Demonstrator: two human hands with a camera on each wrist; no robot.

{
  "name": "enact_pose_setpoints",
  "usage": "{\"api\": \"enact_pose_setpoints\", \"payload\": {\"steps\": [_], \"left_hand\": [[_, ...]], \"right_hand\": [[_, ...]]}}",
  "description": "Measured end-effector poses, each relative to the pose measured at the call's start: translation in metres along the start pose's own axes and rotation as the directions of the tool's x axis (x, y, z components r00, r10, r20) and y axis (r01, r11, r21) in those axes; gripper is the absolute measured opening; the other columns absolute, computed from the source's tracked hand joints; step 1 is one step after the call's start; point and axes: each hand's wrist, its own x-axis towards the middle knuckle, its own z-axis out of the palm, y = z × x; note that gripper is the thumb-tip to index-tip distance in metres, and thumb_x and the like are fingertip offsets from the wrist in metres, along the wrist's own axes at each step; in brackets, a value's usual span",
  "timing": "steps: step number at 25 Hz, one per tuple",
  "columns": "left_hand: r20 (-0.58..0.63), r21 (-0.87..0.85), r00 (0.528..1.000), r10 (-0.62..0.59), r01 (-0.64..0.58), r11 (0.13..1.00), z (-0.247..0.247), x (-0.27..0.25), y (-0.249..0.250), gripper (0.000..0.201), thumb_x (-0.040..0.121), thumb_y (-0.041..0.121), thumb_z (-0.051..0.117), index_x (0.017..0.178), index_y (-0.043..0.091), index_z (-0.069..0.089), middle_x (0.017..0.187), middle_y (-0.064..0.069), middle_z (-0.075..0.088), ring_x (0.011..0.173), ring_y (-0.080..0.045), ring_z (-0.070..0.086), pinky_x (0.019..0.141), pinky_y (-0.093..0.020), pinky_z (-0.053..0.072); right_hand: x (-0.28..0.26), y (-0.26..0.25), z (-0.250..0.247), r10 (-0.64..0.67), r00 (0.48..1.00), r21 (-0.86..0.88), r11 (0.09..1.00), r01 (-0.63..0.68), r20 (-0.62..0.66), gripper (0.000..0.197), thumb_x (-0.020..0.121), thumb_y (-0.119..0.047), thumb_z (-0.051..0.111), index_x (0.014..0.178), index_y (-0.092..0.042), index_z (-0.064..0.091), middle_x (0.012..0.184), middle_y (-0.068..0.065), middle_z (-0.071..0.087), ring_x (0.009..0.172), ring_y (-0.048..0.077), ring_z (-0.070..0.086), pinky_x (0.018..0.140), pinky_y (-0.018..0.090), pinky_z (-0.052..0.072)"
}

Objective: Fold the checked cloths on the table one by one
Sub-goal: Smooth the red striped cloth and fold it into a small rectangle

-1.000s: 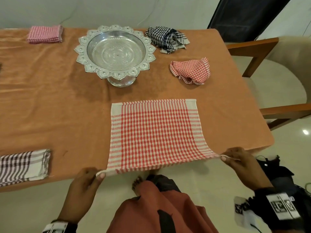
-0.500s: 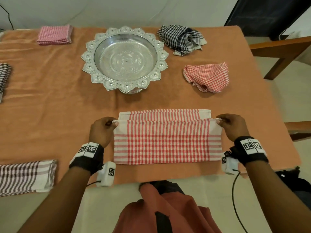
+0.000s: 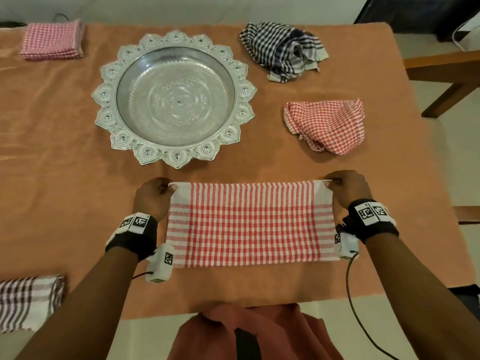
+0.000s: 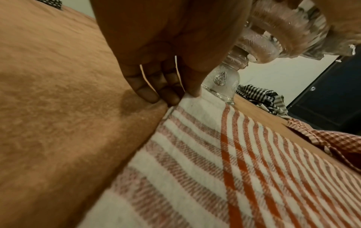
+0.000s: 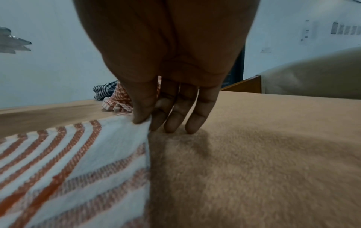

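Wall [image 3: 233, 6]: plain and pale, right behind the tabletop.
Tabletop [image 3: 65, 152]: wide, under a soft orange cover with small creases.
Chair [image 3: 446, 71]: brown wood, at the right side of the tabletop; the right wrist view shows a pale cushion [image 5: 316, 74] on it.
Floor [image 3: 462, 157]: light and shiny, seen on the right past the chair.
Dark panel [image 3: 415, 16]: black, up in the far right corner.
Light: soft and even, with faint shadows.

Left hand [image 3: 152, 197], right hand [image 3: 346, 189] pinching
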Motion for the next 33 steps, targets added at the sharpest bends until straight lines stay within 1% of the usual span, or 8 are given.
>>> {"api": "enact_pose_setpoints", "payload": {"steps": [4,9,17,21,23,25,29,33], "left_hand": [[0.036,0.089,0.999,-0.04,0.037,0.995,0.002,0.005,0.007,0.028,0.091,0.024,0.061,0.114,0.01,0.067,0.11,-0.013,0.069,0.103,-0.032,0.062,0.086,-0.031,0.044],[0.031,0.127,0.995,-0.098,0.093,0.988,0.003,0.007,0.012,0.023,0.088,0.026,0.06,0.108,0.02,0.069,0.103,-0.005,0.07,0.099,-0.028,0.063,0.08,-0.028,0.043],[0.021,0.14,0.998,-0.051,0.047,0.989,0.004,0.009,0.007,0.025,0.089,0.025,0.059,0.11,0.018,0.068,0.107,-0.01,0.068,0.098,-0.032,0.062,0.078,-0.03,0.042],[0.048,0.29,0.992,0.116,-0.125,0.949,0.004,0.006,0.003,0.029,0.088,0.027,0.058,0.116,0.02,0.063,0.116,-0.013,0.057,0.102,-0.034,0.058,0.079,-0.039,0.047],[0.053,0.405,0.961,0.27,-0.268,0.874,0.009,0.0,0.005,0.033,0.089,0.031,0.052,0.118,0.018,0.064,0.119,-0.016,0.057,0.106,-0.037,0.054,0.084,-0.046,0.048],[0.16,0.472,0.906,0.391,-0.418,0.776,0.018,-0.002,0.013,0.039,0.088,0.037,0.042,0.116,0.021,0.065,0.119,-0.011,0.061,0.109,-0.035,0.054,0.089,-0.047,0.046],[0.315,0.423,0.833,0.455,-0.553,0.718,0.049,-0.002,0.046,0.03,0.091,0.029,0.055,0.119,0.02,0.064,0.121,-0.005,0.058,0.113,-0.031,0.053,0.098,-0.044,0.038],[0.298,0.405,0.833,0.466,-0.552,0.729,0.065,-0.003,0.062,0.021,0.091,0.026,0.057,0.106,0.016,0.069,0.115,-0.003,0.058,0.113,-0.026,0.05,0.1,-0.042,0.028]], "right_hand": [[0.004,-0.005,-0.001,0.014,0.999,-0.033,0.999,-0.013,0.045,0.019,0.086,-0.024,0.066,0.102,-0.017,0.075,0.103,0.008,0.073,0.093,0.027,0.066,0.085,0.034,0.051],[0.0,-0.01,0.0,0.0,0.999,-0.062,0.998,0.003,0.041,0.02,0.086,-0.022,0.065,0.103,-0.014,0.073,0.105,0.008,0.072,0.096,0.028,0.064,0.078,0.027,0.044],[0.0,-0.013,-0.001,-0.021,1.0,-0.112,0.993,0.024,0.023,0.021,0.09,-0.023,0.059,0.104,-0.012,0.07,0.105,0.011,0.071,0.089,0.029,0.062,0.076,0.028,0.041],[0.004,-0.011,0.001,-0.02,0.998,-0.205,0.978,0.032,0.061,0.03,0.091,-0.027,0.057,0.117,-0.012,0.064,0.116,0.013,0.064,0.102,0.032,0.06,0.086,0.037,0.046],[0.004,-0.015,0.005,-0.138,0.988,-0.249,0.957,0.149,0.062,0.033,0.091,-0.026,0.057,0.121,-0.014,0.063,0.12,0.013,0.061,0.106,0.032,0.056,0.091,0.041,0.045],[0.0,-0.027,0.013,-0.28,0.955,-0.262,0.919,0.296,0.095,0.031,0.092,-0.027,0.056,0.121,-0.018,0.065,0.119,0.009,0.061,0.107,0.029,0.054,0.092,0.041,0.043],[-0.001,-0.058,0.034,-0.413,0.874,-0.339,0.808,0.481,0.256,0.031,0.092,-0.035,0.056,0.119,-0.023,0.064,0.123,0.004,0.055,0.112,0.024,0.049,0.095,0.04,0.04],[0.006,-0.071,0.04,-0.4,0.872,-0.394,0.781,0.485,0.282,0.025,0.091,-0.036,0.057,0.11,-0.022,0.066,0.121,0.003,0.053,0.111,0.023,0.047,0.094,0.039,0.04]]}}
